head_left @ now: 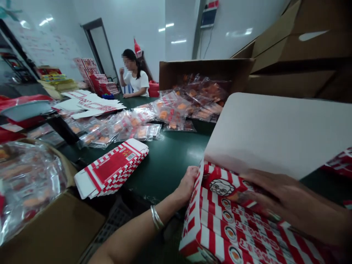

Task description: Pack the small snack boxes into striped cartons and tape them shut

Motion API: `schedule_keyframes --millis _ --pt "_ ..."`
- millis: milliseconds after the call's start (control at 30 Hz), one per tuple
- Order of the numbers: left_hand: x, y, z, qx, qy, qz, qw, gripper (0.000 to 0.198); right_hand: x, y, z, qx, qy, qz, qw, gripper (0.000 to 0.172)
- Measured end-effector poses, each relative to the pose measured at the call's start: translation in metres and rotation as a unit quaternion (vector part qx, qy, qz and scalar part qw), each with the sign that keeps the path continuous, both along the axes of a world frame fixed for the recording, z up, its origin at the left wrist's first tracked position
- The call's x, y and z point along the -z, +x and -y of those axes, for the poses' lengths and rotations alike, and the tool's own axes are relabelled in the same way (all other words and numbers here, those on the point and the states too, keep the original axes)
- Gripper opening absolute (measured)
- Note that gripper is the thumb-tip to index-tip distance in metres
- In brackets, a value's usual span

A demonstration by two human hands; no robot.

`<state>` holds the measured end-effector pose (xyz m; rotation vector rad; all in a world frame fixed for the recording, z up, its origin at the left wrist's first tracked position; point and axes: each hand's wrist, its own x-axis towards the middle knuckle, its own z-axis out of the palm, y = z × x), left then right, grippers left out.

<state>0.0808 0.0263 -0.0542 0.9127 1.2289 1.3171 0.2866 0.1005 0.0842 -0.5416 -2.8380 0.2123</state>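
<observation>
Clamping the side of a stack of red-and-white striped cartons [233,223], the left hand [187,185] curls its fingers around the folded card edge, closed firmly on it. The right hand [294,201] is not pinching: it lies almost flat across the top carton, its fingers [275,187] stretched out and close together, pressing just beside a round printed portrait emblem [222,187]. A broad white carton flap [275,135] rises at a tilt behind that hand. Two metal bangles [156,217] circle the left wrist.

The stack rests at the near edge of a dark green worktable [170,165]. Farther left on the table lies a second stack of flattened striped cartons [111,168], well apart from both hands. Beyond it are clear bags of orange food [118,128], with more bags in an open cardboard box [206,73] and another cardboard box [27,176] at the left. Loose red-and-white printed sheets [88,104] lie farther back, and a co-worker [136,82] in a white T-shirt sits across the table.
</observation>
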Motion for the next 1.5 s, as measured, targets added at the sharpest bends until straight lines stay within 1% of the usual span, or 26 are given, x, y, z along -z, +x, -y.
schedule_keyframes --millis 67,167,233,300,367,433,500,533,600,667,700,733,767,800,867,933,967,1033,1100,1200,1267,1333,1400,1500 --pt "0.01 0.002 -0.003 -0.006 0.006 -0.051 0.999 0.044 0.002 0.008 -0.002 -0.012 0.008 -0.012 1.0 0.029" --pt "0.018 0.004 -0.007 -0.006 0.031 -0.074 0.997 0.042 0.009 0.023 -0.004 -0.014 0.01 -0.01 1.0 0.03" --pt "0.02 0.007 -0.01 0.001 0.041 -0.083 0.996 0.042 0.017 0.028 -0.003 0.002 0.025 -0.007 1.0 0.032" --pt "0.019 0.011 -0.014 0.003 0.042 -0.074 0.996 0.043 0.026 0.027 0.0 0.006 0.075 -0.01 0.997 0.032" --pt "0.018 0.014 -0.018 -0.007 0.046 -0.055 0.997 0.043 0.035 0.019 0.004 -0.013 0.123 0.01 0.992 0.032" --pt "0.016 0.014 -0.023 -0.006 0.055 -0.033 0.998 0.042 0.041 0.01 0.007 -0.027 0.141 0.047 0.989 0.034" --pt "0.013 0.007 -0.024 0.007 0.04 0.004 0.999 0.042 0.042 0.005 0.008 -0.023 0.135 0.072 0.988 0.033" --pt "0.01 0.002 -0.023 0.003 0.022 0.022 1.0 0.041 0.041 0.004 0.009 -0.014 0.133 0.074 0.988 0.033" --pt "0.001 -0.012 -0.017 -0.039 0.001 0.033 0.999 0.039 0.037 0.002 0.011 0.011 0.128 0.068 0.989 0.039" --pt "-0.014 -0.025 -0.005 -0.081 0.029 0.006 0.996 0.038 0.033 -0.005 0.015 0.039 0.111 0.069 0.991 0.047" --pt "-0.023 -0.029 0.002 -0.081 0.056 -0.013 0.995 0.037 0.031 -0.01 0.017 0.048 0.097 0.078 0.991 0.044" --pt "-0.032 -0.033 0.008 -0.065 0.079 -0.031 0.994 0.039 0.03 -0.016 0.02 0.054 0.083 0.091 0.991 0.037" --pt "-0.042 -0.035 0.012 -0.036 0.094 -0.053 0.994 0.042 0.029 -0.023 0.021 0.052 0.069 0.104 0.991 0.027" --pt "-0.051 -0.036 0.013 0.005 0.101 -0.074 0.992 0.047 0.028 -0.029 0.022 0.043 0.055 0.111 0.991 0.018" --pt "-0.066 -0.037 0.01 0.107 0.099 -0.113 0.983 0.06 0.026 -0.037 0.023 0.021 0.037 0.099 0.994 0.008" --pt "-0.078 -0.04 0.001 0.199 0.086 -0.13 0.967 0.07 0.024 -0.038 0.022 -0.004 0.031 0.069 0.997 0.008" --pt "-0.083 -0.043 -0.004 0.232 0.075 -0.134 0.961 0.073 0.023 -0.037 0.021 -0.015 0.028 0.056 0.998 0.011" --pt "-0.093 -0.048 -0.013 0.27 0.049 -0.158 0.948 0.081 0.019 -0.033 0.019 -0.028 0.021 0.037 0.999 0.016" --pt "-0.104 -0.051 -0.021 0.303 0.033 -0.211 0.929 0.086 0.014 -0.031 0.018 -0.041 0.013 0.024 0.999 0.018" --pt "-0.115 -0.047 -0.031 0.318 0.06 -0.327 0.888 0.08 0.007 -0.032 0.018 -0.059 0.028 0.019 0.998 0.02" --pt "-0.119 -0.042 -0.036 0.31 0.085 -0.396 0.86 0.073 0.005 -0.034 0.018 -0.069 0.054 0.017 0.996 0.021" --pt "-0.119 -0.036 -0.04 0.294 0.104 -0.443 0.841 0.067 0.004 -0.036 0.018 -0.074 0.07 0.007 0.995 0.022" --pt "-0.117 -0.032 -0.041 0.284 0.123 -0.469 0.827 0.062 0.004 -0.035 0.016 -0.08 0.058 -0.001 0.995 0.021" --pt "-0.113 -0.029 -0.041 0.283 0.13 -0.504 0.805 0.055 0.005 -0.028 0.013 -0.07 0.005 0.015 0.997 0.015"
